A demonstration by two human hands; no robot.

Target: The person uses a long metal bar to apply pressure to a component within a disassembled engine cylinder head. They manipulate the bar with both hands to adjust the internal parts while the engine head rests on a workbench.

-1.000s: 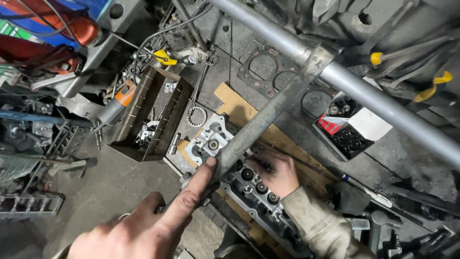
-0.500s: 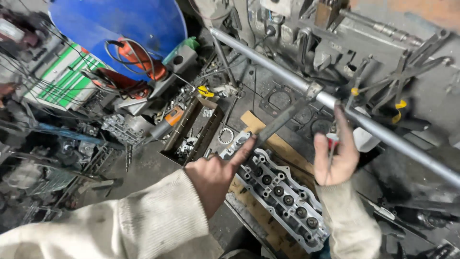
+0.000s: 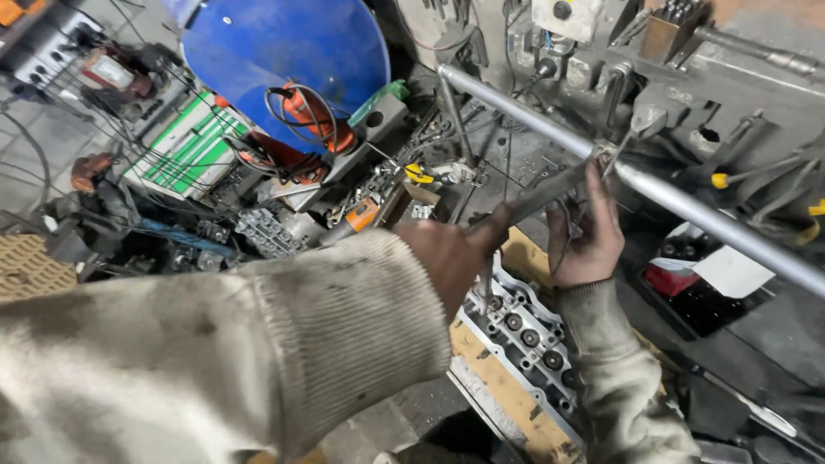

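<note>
The metal bar, probably stiff and heavy, is gripped at its lower end by the left hand; the right hand is spread beside it.

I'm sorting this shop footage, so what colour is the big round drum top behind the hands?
Bright blue, plainest in the head view: the drum.

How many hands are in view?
2: left hand gripping the lever; right hand raised by the steel pipe, above the cylinder head.

hands: 2 | cylinder head: 1 | long pipe: 1 | blue drum: 1
</note>
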